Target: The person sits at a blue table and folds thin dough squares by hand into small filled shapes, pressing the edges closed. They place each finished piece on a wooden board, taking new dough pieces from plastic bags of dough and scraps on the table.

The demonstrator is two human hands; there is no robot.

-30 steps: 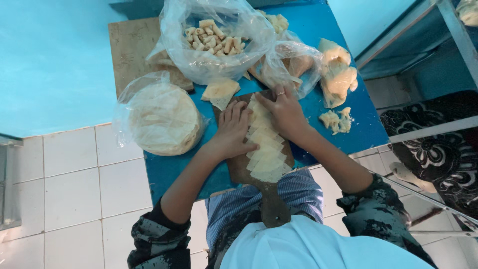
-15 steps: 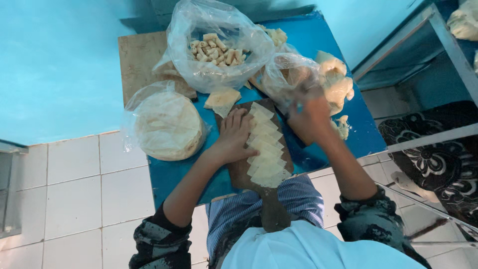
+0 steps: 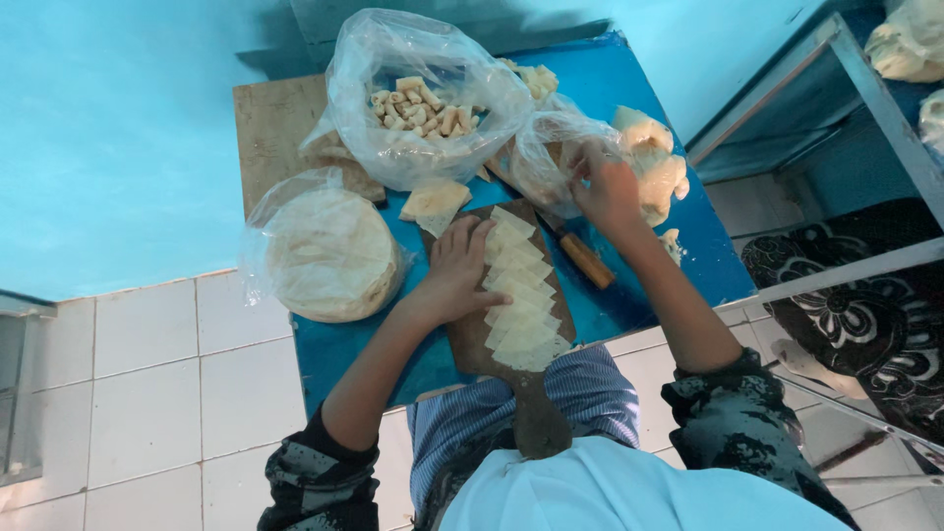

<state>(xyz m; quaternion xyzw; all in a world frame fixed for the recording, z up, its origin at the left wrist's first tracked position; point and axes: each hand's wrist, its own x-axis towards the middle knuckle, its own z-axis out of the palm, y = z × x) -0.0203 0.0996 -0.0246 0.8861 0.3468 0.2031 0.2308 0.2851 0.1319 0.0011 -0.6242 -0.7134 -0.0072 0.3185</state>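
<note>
Two clear bags [image 3: 423,98] on blue table [image 3: 629,88]; right hand [image 3: 605,187] fingers gripping smaller bag [image 3: 551,157], left hand [image 3: 462,265] flat.

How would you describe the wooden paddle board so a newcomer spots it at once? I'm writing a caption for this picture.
On the blue table, look at the near edge, just in front of the person. The wooden paddle board lies under the left hand, its handle pointing back toward the person. Unlike the bagged stack of round flatbreads beside it, it carries a row of overlapping pale dough squares.
</note>
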